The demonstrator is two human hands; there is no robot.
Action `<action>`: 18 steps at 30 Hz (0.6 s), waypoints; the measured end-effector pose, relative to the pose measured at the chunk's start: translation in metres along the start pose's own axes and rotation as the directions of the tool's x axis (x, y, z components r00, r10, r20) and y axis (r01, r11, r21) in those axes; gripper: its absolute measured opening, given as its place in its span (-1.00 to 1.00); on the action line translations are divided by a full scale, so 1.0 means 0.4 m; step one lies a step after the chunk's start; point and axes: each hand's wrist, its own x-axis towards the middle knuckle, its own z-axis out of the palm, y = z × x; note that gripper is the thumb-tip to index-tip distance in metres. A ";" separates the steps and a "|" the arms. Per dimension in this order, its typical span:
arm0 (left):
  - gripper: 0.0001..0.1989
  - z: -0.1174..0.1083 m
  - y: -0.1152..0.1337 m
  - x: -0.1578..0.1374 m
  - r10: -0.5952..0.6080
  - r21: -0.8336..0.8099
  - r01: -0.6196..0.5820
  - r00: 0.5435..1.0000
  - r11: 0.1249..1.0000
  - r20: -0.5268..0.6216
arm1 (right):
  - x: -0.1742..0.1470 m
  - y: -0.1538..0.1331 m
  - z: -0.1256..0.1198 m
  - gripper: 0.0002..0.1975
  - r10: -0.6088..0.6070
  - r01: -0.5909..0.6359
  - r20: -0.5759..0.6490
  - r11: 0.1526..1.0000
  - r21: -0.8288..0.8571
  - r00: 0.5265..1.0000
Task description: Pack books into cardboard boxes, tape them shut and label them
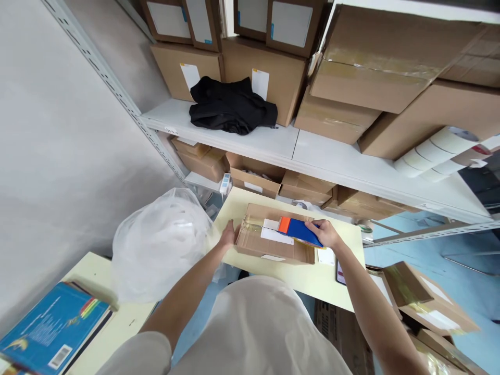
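Observation:
A cardboard box (253, 240) lies closed on the pale yellow table, with a white label (273, 234) on its top and tape near its left end. My left hand (229, 234) rests flat against that left end, fingers stretched out and partly hidden by the box. My right hand (325, 233) is closed around a blue and orange tape dispenser (300, 230), held over the right half of the box top. The orange end points left, across the label. A yellowish edge shows along the dispenser's lower side.
A phone (341, 272) lies by my right forearm. Left stand a large white plastic bag (164, 245) and blue books (50, 325). Behind the table, a shelf (332, 166) carries boxes, black cloth (234, 107) and tape rolls (433, 151). Opened cartons (425, 297) sit at right.

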 end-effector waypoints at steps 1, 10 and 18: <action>-0.33 -0.017 0.007 0.003 -0.011 0.005 0.011 1.000 1.000 -0.014 | 0.000 0.001 0.000 -0.41 0.002 -0.001 0.004 1.000 -0.006 1.000; 0.45 -0.055 0.147 -0.009 0.325 0.381 -0.575 0.772 0.724 0.546 | -0.001 -0.019 -0.016 -0.41 -0.021 0.022 0.079 1.000 -0.008 0.997; 0.45 -0.050 0.144 -0.011 0.249 0.482 -0.571 0.777 0.664 0.578 | -0.038 0.074 -0.129 -0.43 0.055 -0.046 0.095 0.994 -0.098 0.994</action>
